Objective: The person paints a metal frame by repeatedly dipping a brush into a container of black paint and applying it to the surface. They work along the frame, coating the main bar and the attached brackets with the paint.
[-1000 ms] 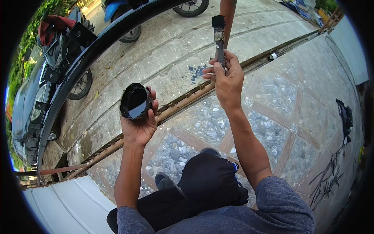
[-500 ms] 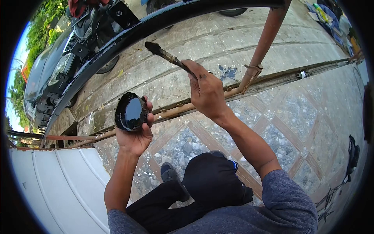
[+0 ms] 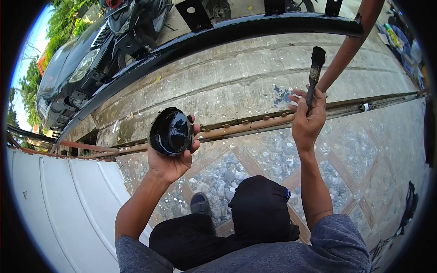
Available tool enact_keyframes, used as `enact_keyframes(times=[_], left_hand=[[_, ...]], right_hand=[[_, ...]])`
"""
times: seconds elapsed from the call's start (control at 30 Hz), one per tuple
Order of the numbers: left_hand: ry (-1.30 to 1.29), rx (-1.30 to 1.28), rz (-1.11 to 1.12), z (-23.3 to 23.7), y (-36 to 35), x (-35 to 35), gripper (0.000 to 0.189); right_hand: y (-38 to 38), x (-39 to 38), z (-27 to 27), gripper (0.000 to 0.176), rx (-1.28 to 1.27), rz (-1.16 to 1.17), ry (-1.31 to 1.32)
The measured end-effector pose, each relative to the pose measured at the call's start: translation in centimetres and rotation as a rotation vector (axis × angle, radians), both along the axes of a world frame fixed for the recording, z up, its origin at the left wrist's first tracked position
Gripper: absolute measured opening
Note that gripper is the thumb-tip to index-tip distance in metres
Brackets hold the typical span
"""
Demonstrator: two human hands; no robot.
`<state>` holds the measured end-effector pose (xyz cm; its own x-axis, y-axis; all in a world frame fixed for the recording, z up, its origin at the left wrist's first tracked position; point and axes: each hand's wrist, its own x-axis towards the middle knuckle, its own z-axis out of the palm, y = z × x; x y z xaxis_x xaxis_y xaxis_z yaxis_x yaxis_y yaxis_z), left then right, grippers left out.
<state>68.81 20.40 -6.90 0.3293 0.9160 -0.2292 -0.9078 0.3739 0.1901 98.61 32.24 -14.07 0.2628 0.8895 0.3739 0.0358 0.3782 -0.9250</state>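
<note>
My left hand (image 3: 175, 161) is wrapped round a small round container of black paint (image 3: 172, 132), tipped so that its glossy inside faces me. In my right hand (image 3: 309, 116) a paintbrush (image 3: 315, 68) stands nearly upright, gripped by its dark handle between thumb and fingers. Its bristles are coated black and point up, just below the right end of a long black metal bar (image 3: 255, 28). The bar looks wet and shiny, and brush and bar appear apart. A red-brown post (image 3: 346, 54) meets the bar's end, to the right of the brush.
A dark car (image 3: 75, 73) and a motorcycle (image 3: 132, 27) stand beyond the bar at upper left. A brown rail (image 3: 248, 126) runs low across the ground. White corrugated panels (image 3: 63, 195) lie at lower left. Assorted items (image 3: 400, 41) are piled at far right.
My right hand has moved right and turned, swinging the brush from leftward-pointing to upright near the post. The paint container has shifted slightly right and tilted more. The view has shifted too.
</note>
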Motion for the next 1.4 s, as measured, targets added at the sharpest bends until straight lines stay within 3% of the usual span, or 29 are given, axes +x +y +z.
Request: enact_keyframes(times=[0.27, 0.47, 0.7, 0.83, 0.9, 1.03, 1.07, 1.17, 1.27, 1.4], left_hand=[[0.002, 0.006, -0.034, -1.7, 0.8, -3.0, 0.07], [0.033, 0.034, -0.114, -2.5, 1.3, -6.4, 0.069], [0.151, 0.025, -0.139, -2.7, 1.2, -10.1, 0.061], [0.171, 0.055, -0.166, -2.5, 1.1, -11.6, 0.06], [0.191, 0.072, -0.172, -2.5, 1.1, -12.2, 0.059], [0.216, 0.072, -0.163, -2.5, 1.2, -13.0, 0.059], [0.189, 0.023, -0.142, -2.6, 1.4, -12.9, 0.068], [0.192, 0.067, -0.167, -2.3, 0.9, -12.9, 0.059], [0.162, 0.07, -0.153, -2.6, 0.7, -12.7, 0.059], [0.102, 0.118, -0.117, -2.1, 0.9, -12.0, 0.059]], right_hand=[[-3.6, -1.5, -1.1, 0.022, -0.081, -0.064, -0.122], [-5.7, -4.2, 2.3, 0.027, -0.057, -0.197, -0.245], [-6.4, -12.1, 6.9, 0.034, 0.03, -0.325, -0.205], [-6.6, -17.8, 8.4, 0.033, 0.049, -0.312, -0.279], [-7.3, -19.9, 9.0, 0.035, 0.078, -0.314, -0.453], [-10.2, -19.5, 9.3, 0.033, 0.168, -0.039, -0.534], [-10.2, -18.6, 9.5, 0.033, 0.156, 0.032, -0.524], [-8.6, -15.0, 10.9, 0.032, 0.022, 0.213, -0.466], [-6.8, -10.1, 11.8, 0.029, -0.157, 0.009, -0.333], [-6.8, -7.7, 10.3, 0.028, -0.118, -0.38, -0.167]])
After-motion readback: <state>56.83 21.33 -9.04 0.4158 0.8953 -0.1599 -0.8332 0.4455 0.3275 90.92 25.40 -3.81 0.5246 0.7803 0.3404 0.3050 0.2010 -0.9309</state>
